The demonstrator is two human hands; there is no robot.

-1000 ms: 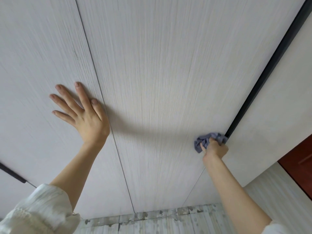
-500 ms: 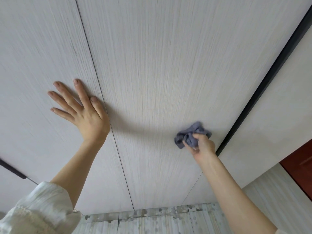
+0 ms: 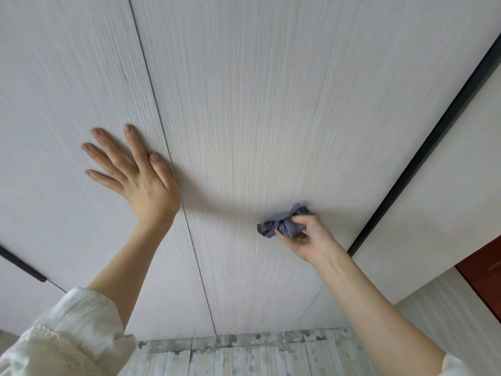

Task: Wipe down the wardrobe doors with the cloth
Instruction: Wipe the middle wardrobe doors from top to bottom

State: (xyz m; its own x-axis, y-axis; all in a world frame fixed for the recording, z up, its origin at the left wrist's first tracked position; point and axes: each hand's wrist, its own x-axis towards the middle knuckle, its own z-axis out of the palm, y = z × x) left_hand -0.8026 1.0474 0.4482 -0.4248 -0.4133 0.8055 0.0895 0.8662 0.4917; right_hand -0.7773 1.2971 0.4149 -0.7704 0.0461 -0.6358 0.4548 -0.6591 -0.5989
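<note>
My right hand (image 3: pixel 306 237) grasps the bunched cloth (image 3: pixel 284 222) against the middle wardrobe door (image 3: pixel 257 118). My left hand (image 3: pixel 135 175) rests flat, fingers spread.

The floor (image 3: pixel 244 354) runs along the bottom of the view in pale grey-green tiles with a streaked, wood-like grain, and dark blotchy patches mark the row nearest the furniture above it. Thin dark grout lines split it into long rectangles. To the right of the floor rises a pale side panel (image 3: pixel 444 185), plain and smooth, edged on its left by a black strip (image 3: pixel 423 147) that slants up toward the top right corner. Lower on that side, right of the floor, stands a light wall (image 3: pixel 461 335) with faint vertical streaks. Beyond the wall, at the right edge, shows a reddish-brown wooden door (image 3: pixel 485 270).
</note>
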